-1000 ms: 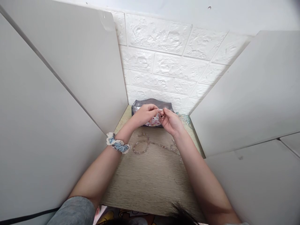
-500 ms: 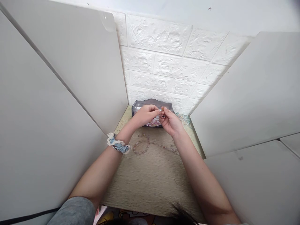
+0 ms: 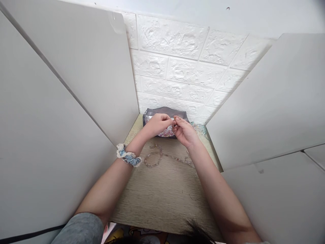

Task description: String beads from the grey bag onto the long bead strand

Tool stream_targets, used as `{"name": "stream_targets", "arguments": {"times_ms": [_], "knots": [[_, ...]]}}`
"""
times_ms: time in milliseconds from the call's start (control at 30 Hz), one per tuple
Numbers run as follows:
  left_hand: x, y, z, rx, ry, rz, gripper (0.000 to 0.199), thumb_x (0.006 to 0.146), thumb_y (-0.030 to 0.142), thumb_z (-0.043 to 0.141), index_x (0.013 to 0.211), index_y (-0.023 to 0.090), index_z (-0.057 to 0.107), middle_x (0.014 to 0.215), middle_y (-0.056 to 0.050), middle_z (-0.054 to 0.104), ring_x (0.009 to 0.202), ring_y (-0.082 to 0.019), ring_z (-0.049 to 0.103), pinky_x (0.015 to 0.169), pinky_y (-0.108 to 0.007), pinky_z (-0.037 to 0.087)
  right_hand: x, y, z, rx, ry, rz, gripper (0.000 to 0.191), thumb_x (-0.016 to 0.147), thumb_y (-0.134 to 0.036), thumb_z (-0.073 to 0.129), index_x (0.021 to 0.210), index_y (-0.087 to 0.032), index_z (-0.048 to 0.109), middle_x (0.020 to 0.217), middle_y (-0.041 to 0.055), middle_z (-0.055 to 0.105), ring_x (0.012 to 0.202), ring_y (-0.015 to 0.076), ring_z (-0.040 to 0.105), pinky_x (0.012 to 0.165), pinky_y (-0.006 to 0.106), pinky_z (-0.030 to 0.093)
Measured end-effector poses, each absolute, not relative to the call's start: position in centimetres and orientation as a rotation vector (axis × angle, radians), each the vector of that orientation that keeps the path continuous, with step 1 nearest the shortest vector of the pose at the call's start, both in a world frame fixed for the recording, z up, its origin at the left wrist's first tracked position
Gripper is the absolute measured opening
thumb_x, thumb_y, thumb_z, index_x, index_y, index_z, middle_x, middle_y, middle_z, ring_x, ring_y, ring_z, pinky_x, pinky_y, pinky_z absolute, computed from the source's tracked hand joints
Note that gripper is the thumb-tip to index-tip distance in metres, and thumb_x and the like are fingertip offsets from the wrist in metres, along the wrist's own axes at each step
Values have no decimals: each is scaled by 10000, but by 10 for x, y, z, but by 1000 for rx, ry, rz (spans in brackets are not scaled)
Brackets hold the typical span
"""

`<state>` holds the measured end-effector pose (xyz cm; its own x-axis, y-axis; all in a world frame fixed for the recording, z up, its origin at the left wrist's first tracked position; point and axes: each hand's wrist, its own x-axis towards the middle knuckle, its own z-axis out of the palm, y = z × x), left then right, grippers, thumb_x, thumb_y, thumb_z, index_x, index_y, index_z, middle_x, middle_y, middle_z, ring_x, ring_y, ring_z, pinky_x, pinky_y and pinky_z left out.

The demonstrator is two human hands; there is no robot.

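Observation:
My left hand (image 3: 158,124) is closed in a pinch above the dark bag (image 3: 166,111), and what it holds is too small to name. Facing it, my right hand (image 3: 185,130) has its thumb and fingers pressed together, the fingertips of both hands nearly touching. A tiny dark spot shows at the right fingertips. Colourful small pieces fill the bag behind the hands. Below them a beaded strand (image 3: 152,165) lies looped on the table (image 3: 162,193), running right towards my right forearm. A blue and white scrunchie (image 3: 128,156) circles my left wrist.
Teal beaded strands (image 3: 200,129) lie at the back right of the table. Pale panels (image 3: 101,67) rise on both sides, and a white brick-patterned wall (image 3: 175,71) stands behind. A thin dark thread lies near the front right.
The yellowish-brown bit earlier visible at my right fingertips no longer shows. My right fingers have shifted slightly; both arms are almost where they were.

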<state>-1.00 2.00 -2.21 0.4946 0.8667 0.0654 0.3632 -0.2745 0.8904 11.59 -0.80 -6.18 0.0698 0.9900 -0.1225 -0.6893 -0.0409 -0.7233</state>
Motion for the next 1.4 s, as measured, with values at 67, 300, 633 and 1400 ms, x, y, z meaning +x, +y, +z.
{"name": "stream_targets", "arguments": {"times_ms": [67, 300, 633, 1400], "knots": [[-10, 21, -23, 1853, 1042, 716, 220, 657, 346, 477, 570, 147, 510, 497, 39, 412, 477, -66, 339, 471, -207, 280, 116, -8, -61, -768, -535, 1463, 83, 662, -134, 600, 739, -143, 571, 584, -32, 525, 515, 15, 471, 476, 102, 393], [-10, 20, -23, 1851, 1030, 728, 213, 657, 329, 460, 552, 147, 491, 496, 40, 401, 479, -66, 333, 472, -205, 274, 116, -9, -62, -782, -569, 1459, 85, 663, -136, 602, 744, -141, 577, 592, -27, 539, 529, 19, 479, 495, 108, 401], [-10, 23, -26, 1845, 1092, 710, 195, 629, 293, 452, 498, 158, 403, 489, 35, 339, 470, -71, 296, 440, -215, 219, 116, -8, -62, -824, -629, 1433, 89, 650, -148, 615, 729, -144, 575, 566, -32, 521, 526, 26, 475, 485, 115, 396], [-11, 25, -26, 1857, 1135, 665, 200, 607, 294, 463, 476, 158, 394, 480, 31, 321, 468, -74, 285, 435, -219, 199, 116, -9, -63, -863, -722, 1413, 124, 629, -191, 634, 731, -149, 575, 562, -33, 530, 501, 32, 470, 480, 140, 389]]}}
